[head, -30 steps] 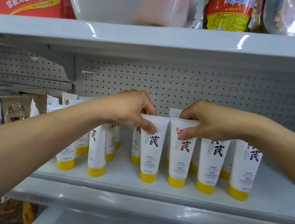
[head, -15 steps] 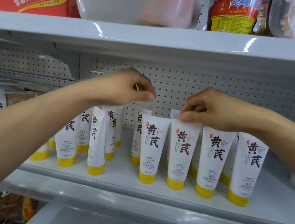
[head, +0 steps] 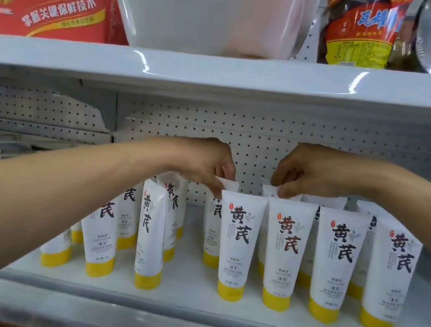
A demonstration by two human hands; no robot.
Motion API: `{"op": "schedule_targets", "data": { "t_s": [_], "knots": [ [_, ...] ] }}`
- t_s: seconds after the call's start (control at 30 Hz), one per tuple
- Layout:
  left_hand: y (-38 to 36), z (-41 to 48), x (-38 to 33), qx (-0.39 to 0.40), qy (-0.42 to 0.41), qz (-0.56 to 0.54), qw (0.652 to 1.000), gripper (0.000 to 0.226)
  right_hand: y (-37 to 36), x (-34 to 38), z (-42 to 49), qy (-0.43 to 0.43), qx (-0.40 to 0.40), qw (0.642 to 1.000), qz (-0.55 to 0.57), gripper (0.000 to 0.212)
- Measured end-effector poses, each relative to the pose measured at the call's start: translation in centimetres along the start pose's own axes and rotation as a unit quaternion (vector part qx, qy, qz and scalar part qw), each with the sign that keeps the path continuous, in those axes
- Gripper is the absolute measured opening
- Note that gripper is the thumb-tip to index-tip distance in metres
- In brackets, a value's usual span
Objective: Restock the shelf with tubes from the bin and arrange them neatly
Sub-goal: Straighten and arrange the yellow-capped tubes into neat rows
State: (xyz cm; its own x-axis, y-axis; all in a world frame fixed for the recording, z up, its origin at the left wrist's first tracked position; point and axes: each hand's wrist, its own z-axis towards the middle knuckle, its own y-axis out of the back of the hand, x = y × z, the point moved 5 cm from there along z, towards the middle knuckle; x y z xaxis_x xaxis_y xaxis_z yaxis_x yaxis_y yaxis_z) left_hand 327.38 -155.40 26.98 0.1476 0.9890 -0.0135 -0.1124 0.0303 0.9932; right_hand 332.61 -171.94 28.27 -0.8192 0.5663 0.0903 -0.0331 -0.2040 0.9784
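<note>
Head view: shop shelf [head: 186,290] stocked w/ white tubes [head: 238,242], each standing on its yellow cap, crimped end up, black characters on front. Four tubes make a straight front row at right, just beside each other, more rows behind. Left group [head: 150,232] is looser, some tubes turned sideways or tilted.

L hand [head: 206,161] comes in from left, thumb & fingertips pinching the flat crimp of left rear tube [head: 212,229], which stands just behind the leftmost tube of the straight row. R hand [head: 310,174] comes in from right, fingers curled, pinching the crimp of right rear tube [head: 268,189], mostly hidden behind the next front tube.

Handling, judged only: tubes look light, soft-walled plastic, smooth & a bit slippery. Caps are narrow, so they prob tip easily & could knock neighbours over. Crimp is the stiffest part & the only part clear of neighbours, so a good place to hold; squeezing the body would dent it.

Surface: shelf is glossy pale metal w/ a low front lip. Pegboard [head: 257,130] closes the far side. Top shelf [head: 223,78] hangs low over both hands, little headroom. On it: red box [head: 49,4], white tub [head: 202,2], snack bag [head: 358,30]. Can't tell if the tub is the bin
</note>
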Motion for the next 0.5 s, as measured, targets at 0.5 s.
{"op": "schedule_targets", "data": {
  "t_s": [0.5],
  "knots": [
    [-0.5, 2.6, -1.5, -0.036, -0.035, -0.041, 0.998, 0.026, -1.4, -0.6, 1.2, 0.010, 0.024, 0.999, 0.045, 0.005]
  ]
}}
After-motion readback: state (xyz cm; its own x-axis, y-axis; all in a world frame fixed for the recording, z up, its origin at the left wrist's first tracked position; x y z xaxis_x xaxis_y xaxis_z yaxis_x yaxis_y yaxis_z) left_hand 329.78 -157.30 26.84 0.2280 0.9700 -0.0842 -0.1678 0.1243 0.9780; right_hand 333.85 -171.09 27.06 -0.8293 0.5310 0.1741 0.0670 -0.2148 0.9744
